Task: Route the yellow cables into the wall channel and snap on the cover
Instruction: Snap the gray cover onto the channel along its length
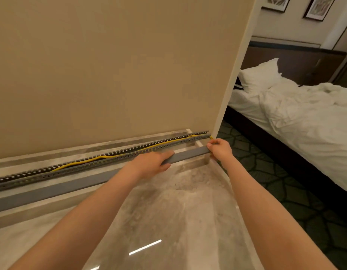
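Observation:
A long grey slotted wall channel (118, 155) runs along the foot of the beige wall, open on top. Yellow cables (102, 157) lie inside it in loose waves and stick out at its right end. The flat grey cover strip (57, 189) lies just in front of the channel, parallel to it. My left hand (153, 162) grips the cover partway along, fingers curled over its top edge. My right hand (220, 148) pinches the cover's right end beside the wall corner.
A polished marble floor (168, 211) with a raised marble ledge (199, 162) lies under my arms. Beyond the wall corner (227, 106), dark patterned carpet (266, 172) leads to a bed (305, 117) with white sheets and a pillow.

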The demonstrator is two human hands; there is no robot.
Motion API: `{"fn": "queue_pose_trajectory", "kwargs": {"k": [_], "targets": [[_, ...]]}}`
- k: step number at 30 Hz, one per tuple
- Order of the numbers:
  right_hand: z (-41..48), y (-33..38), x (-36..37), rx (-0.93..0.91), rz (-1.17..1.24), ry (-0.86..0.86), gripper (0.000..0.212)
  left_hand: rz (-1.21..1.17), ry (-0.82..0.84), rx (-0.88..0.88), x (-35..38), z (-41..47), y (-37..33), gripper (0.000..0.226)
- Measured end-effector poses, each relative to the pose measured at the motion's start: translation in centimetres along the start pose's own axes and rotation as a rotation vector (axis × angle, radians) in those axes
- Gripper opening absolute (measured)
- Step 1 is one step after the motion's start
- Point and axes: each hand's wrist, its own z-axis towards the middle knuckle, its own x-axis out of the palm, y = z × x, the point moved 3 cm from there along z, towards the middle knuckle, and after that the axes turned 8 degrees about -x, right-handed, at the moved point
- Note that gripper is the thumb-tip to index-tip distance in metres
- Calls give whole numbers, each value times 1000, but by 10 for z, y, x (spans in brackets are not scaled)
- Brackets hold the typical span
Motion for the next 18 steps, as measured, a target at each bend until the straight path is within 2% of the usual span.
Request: {"fn": "queue_pose_trajectory", "kwargs": {"k": [2, 8, 13, 18], "targets": [[10, -8, -3, 29, -12, 36, 4, 74, 15, -26, 6, 5, -6, 51], [40, -14, -17, 57, 47, 136, 27, 250, -40, -68, -16, 27, -33, 51], [58, -18, -22, 16, 24, 217, 27, 303, -15, -116, -22, 45, -33, 52], [80, -16, -26, -46, 4, 246, 30, 246, 7, -169, -28, 62, -30, 52]]}}
